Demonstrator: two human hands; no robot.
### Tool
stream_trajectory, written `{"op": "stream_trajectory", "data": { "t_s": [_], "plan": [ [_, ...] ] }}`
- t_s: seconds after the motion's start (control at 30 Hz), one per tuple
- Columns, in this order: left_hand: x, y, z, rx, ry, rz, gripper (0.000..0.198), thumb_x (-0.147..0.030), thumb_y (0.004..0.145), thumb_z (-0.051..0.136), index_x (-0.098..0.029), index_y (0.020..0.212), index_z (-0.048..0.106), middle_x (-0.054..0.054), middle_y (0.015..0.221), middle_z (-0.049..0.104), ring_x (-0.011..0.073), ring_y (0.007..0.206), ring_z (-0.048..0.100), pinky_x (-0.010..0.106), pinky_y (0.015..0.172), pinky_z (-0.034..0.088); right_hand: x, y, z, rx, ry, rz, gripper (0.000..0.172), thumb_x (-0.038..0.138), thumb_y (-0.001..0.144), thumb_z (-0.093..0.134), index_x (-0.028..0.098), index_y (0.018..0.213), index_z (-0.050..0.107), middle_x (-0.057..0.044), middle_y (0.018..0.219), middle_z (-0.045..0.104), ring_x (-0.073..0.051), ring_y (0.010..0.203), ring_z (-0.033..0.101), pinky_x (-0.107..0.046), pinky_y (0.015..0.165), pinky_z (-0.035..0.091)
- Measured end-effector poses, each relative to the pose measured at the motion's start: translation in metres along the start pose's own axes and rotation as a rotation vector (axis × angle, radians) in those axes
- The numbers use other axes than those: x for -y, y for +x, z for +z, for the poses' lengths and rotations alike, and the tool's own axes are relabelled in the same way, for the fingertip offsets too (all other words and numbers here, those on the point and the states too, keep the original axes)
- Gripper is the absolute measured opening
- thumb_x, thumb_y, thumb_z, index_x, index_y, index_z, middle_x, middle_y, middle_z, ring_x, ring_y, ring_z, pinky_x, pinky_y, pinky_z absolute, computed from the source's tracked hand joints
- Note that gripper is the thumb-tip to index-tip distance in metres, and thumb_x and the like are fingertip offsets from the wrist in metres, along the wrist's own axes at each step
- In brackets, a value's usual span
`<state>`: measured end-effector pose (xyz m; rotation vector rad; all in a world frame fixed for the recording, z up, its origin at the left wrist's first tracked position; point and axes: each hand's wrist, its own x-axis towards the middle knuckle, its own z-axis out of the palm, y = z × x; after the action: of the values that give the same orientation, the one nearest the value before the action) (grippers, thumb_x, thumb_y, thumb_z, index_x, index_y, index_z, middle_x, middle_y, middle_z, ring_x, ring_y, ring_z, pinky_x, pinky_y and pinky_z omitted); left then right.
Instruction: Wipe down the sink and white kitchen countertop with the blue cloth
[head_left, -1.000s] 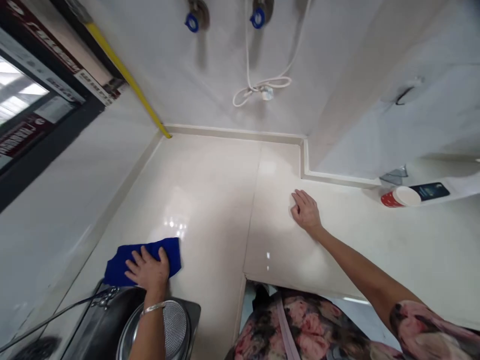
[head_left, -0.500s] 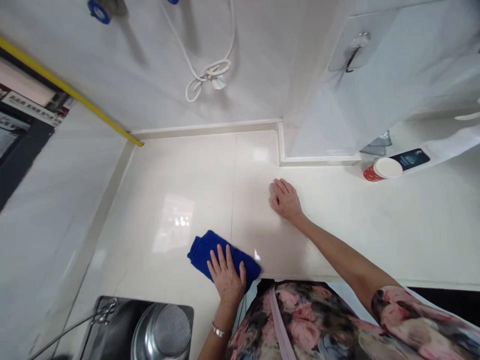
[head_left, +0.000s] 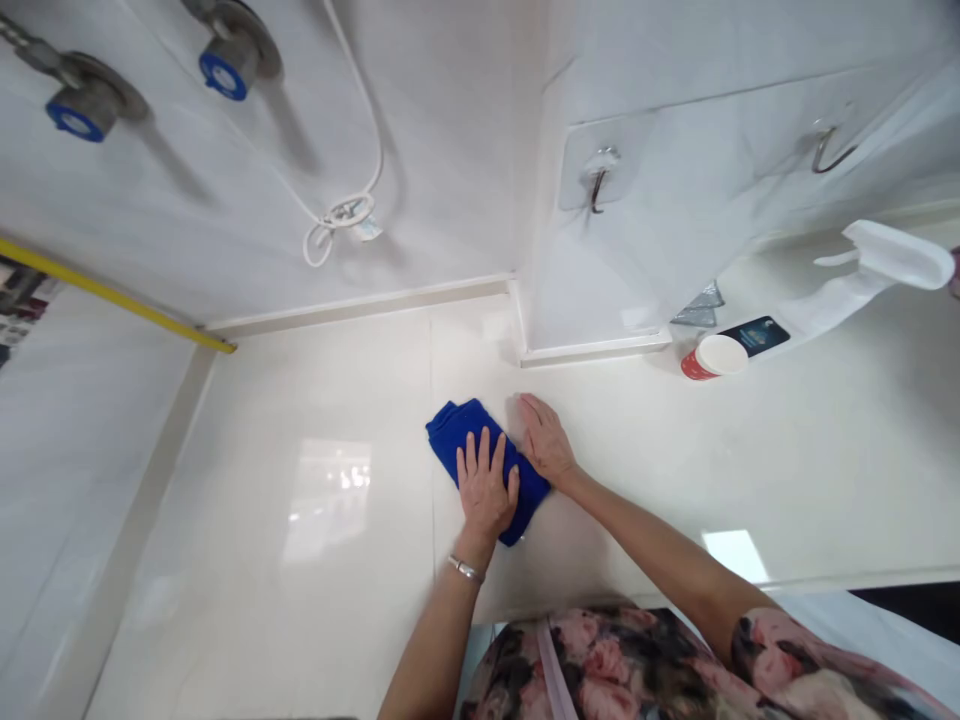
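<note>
Fingers of your left hand lie spread on the folded royal-blue cloth; your right hand, against its edge, hides its own underside, so you cannot tell its grip. Beneath the cloth, a glossy cream countertop meets whitish walls. The left edge crops a yellow pipe; a silvery piece behind the white-lidded red cup is unclear.

The left hand hides the middle of the cloth; whether the right hand beside it touches the cloth is unclear. Up and left of the cloth, the pipe and cord run out of view. Right of the cloth, the cup partly covers the bottle, whose label is too small to read. Below the cloth, the shirt is cut off.
</note>
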<state>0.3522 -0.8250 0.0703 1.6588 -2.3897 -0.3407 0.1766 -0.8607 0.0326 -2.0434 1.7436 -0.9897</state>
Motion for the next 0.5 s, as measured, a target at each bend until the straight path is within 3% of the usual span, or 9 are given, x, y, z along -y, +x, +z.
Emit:
{"op": "stream_trajectory", "data": {
  "t_s": [0.13, 0.3, 0.4, 0.5],
  "plan": [
    [-0.002, 0.069, 0.003, -0.059, 0.028, -0.035, 0.057, -0.038, 0.103, 0.042, -0.022, 0.158, 0.045, 0.01, 0.171, 0.031, 0.037, 0.161, 0.018, 0.065, 0.131, 0.02, 0.003, 0.001, 0.002, -0.04, 0.024, 0.027, 0.071, 0.011, 0.092, 0.039, 0.015, 0.163, 0.029, -0.016, 0.16, 0.045, -0.028, 0.15, 0.041, -0.055, 0.124, 0.041],
    [0.011, 0.148, 0.005, -0.104, 0.053, -0.111, 0.058, -0.042, 0.103, 0.042, -0.017, 0.156, 0.047, 0.014, 0.169, 0.035, 0.0408, 0.159, 0.021, 0.067, 0.13, 0.019, 0.008, 0.005, 0.007, -0.027, -0.005, 0.015, 0.07, 0.009, 0.09, 0.043, 0.009, 0.159, 0.035, -0.02, 0.16, 0.046, -0.031, 0.151, 0.038, -0.056, 0.124, 0.039],
    [0.02, 0.174, 0.007, -0.106, 0.051, -0.091, 0.059, -0.042, 0.104, 0.04, -0.016, 0.157, 0.045, 0.016, 0.169, 0.033, 0.0415, 0.16, 0.018, 0.07, 0.129, 0.017, 0.008, 0.007, 0.012, -0.028, -0.014, 0.018, 0.077, 0.006, 0.086, 0.043, 0.01, 0.162, 0.031, -0.019, 0.163, 0.043, -0.032, 0.153, 0.035, -0.058, 0.124, 0.04],
    [0.028, 0.173, 0.004, -0.066, 0.049, -0.003, 0.059, -0.041, 0.103, 0.04, -0.018, 0.157, 0.045, 0.014, 0.17, 0.032, 0.0387, 0.161, 0.017, 0.068, 0.13, 0.016, 0.007, 0.006, 0.013, -0.046, 0.007, 0.006, 0.079, 0.006, 0.085, 0.044, 0.012, 0.163, 0.029, -0.019, 0.161, 0.044, -0.032, 0.152, 0.038, -0.058, 0.123, 0.042]
  ]
}}
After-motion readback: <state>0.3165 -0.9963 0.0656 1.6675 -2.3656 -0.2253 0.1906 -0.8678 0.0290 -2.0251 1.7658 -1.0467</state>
